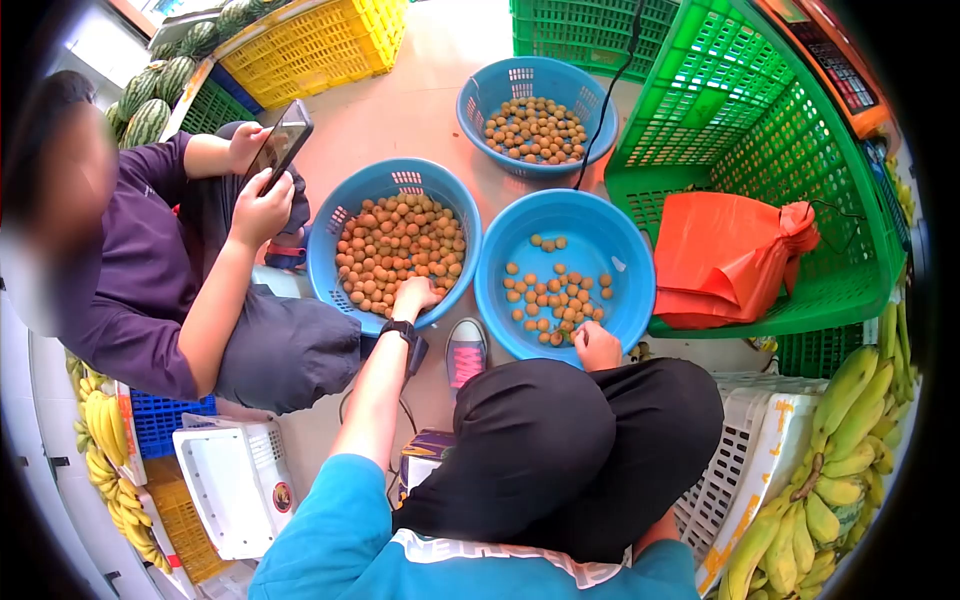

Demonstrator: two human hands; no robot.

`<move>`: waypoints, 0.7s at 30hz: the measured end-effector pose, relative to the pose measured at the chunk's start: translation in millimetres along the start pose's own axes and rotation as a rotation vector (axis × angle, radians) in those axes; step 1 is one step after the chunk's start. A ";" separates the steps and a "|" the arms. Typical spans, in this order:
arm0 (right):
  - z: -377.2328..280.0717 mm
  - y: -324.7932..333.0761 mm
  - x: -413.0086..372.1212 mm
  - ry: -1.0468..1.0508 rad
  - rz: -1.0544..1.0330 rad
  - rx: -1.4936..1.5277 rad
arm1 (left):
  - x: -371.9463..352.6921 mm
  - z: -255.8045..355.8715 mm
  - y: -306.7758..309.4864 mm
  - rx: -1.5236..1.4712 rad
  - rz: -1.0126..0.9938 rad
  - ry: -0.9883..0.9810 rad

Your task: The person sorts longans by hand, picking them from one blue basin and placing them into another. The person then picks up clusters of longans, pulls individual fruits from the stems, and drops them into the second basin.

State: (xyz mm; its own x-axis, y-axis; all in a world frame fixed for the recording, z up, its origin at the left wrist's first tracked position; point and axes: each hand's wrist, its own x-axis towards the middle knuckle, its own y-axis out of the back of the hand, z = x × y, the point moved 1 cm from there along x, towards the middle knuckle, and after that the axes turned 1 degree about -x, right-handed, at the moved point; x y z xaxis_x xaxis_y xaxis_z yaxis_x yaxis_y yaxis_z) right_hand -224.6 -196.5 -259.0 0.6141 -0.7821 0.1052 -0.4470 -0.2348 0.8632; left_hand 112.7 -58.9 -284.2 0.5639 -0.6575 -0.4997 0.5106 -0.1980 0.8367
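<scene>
My left hand (415,295), with a dark watch on the wrist, reaches into a blue basket (325,262) full of round brown longans (400,240). Its fingers are bent down against the fruit at the near side, and what they grip is hidden. Over the near rim of a blue basin (487,275) is my right hand (598,347), its fingers curled. Whether a fruit is inside them I cannot make out. A smaller number of longans (560,292) lies scattered on this basin's floor.
A third blue basket (475,110) of longans stands behind. At right, a green crate (690,130) holds a red plastic bag (715,260). On the left a seated person (150,250) holds a phone (278,145). Bananas (825,480), watermelons (150,120) and a white crate (235,490) stand around.
</scene>
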 end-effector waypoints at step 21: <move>5.5 -2.6 1.2 -0.003 -0.040 0.053 | -18.0 -18.3 -11.9 -0.565 0.153 -0.094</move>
State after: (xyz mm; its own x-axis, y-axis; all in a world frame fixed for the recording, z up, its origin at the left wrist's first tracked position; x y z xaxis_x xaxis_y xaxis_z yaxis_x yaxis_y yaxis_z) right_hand -226.2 -199.9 -263.8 0.6302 -0.7733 0.0697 -0.4562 -0.2962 0.8392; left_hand 108.4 -31.5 -289.3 0.6117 -0.7147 -0.3391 0.7090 0.3052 0.6358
